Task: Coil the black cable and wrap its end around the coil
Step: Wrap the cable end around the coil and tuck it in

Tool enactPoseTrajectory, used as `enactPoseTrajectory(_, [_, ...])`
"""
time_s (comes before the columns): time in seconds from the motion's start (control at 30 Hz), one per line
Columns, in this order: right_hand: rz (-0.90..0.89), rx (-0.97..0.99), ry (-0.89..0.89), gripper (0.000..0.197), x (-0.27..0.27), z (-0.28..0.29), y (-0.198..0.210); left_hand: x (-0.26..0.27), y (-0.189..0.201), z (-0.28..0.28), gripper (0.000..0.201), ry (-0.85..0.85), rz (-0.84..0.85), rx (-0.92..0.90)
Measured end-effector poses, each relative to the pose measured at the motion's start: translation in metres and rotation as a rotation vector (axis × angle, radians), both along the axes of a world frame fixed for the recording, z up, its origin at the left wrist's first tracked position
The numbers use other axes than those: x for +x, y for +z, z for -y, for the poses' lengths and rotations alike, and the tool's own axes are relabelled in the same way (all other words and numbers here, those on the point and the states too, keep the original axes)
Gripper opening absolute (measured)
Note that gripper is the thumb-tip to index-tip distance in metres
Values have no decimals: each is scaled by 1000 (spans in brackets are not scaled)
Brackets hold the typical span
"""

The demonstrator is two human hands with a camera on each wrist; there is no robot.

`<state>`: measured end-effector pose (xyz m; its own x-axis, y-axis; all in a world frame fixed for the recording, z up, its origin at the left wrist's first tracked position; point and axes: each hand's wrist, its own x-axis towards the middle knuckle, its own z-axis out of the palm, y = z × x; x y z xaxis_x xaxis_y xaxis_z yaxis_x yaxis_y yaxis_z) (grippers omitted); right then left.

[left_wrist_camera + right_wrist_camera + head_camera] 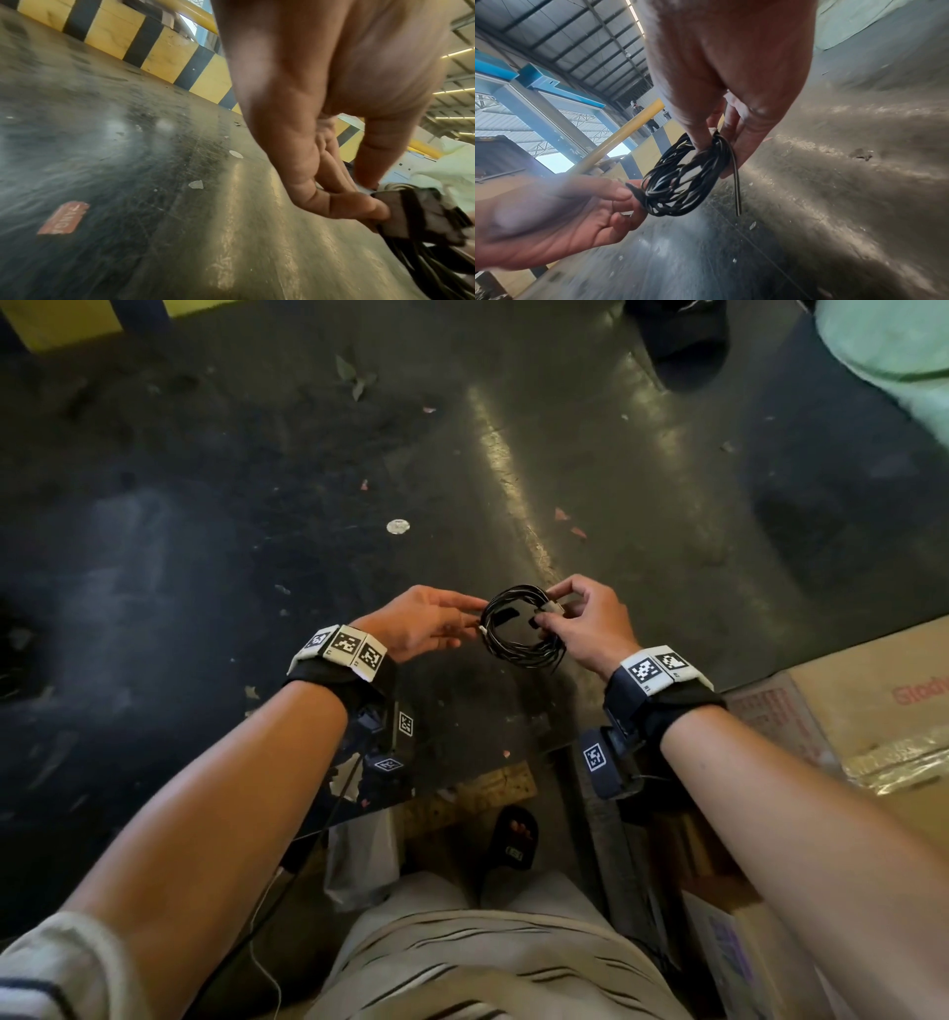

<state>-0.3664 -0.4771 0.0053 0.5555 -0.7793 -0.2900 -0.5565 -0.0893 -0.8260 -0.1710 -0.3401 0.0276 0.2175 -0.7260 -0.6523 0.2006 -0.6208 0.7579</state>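
The black cable (518,654) is wound into a small round coil of several loops, held in the air above a dark table (257,531). My right hand (549,613) pinches the coil's right side between thumb and fingers. In the right wrist view the coil (680,182) hangs from that right hand (716,142), and a short free end (736,192) points downward beside it. My left hand (470,624) reaches in from the left. Its thumb and fingers pinch the coil's left edge at a dark strap tab (406,213).
The tabletop is scuffed, with a white round scrap (398,526) and a red label (63,218) on it. Cardboard boxes (873,711) stand at my right. A yellow-and-black striped barrier (164,52) runs along the far edge, and a pale green sack (893,351) lies at the far right.
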Motion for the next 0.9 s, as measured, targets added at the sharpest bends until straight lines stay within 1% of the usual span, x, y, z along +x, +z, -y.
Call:
enactPoseTrajectory(0.17, [-2, -28, 17, 23, -1, -9, 1, 5, -4, -17, 42, -109, -42, 1])
enactPoseTrajectory(0.33, [-4, -81, 39, 21, -2, -17, 4, 2, -10, -24, 44, -111, -25, 36])
enactPoseTrajectory(0.53, [-21, -101, 45, 21, -5, -25, 3, -7, -11, -27, 44, -42, 9, 48])
enactPoseTrajectory(0.63, [-24, -77, 31, 21, -8, -29, -2, -15, -14, -32, 39, -8, -25, 18])
enactPoseTrajectory(0.7, [-34, -70, 20, 22, -10, -31, -6, -20, -18, -35, 36, 51, -45, 1])
enactPoseTrajectory(0.77, [-35, -61, -8, 22, -10, -33, -9, -25, -23, -37, 30, 108, -53, -23])
enactPoseTrajectory(0.83, [-47, -87, -30, 21, -10, -33, -12, -30, -24, -39, 23, 129, -49, -46])
enactPoseTrajectory(0.9, [-63, -111, -47, 20, -9, -32, -14, -34, -23, -41, 24, 144, -54, -59])
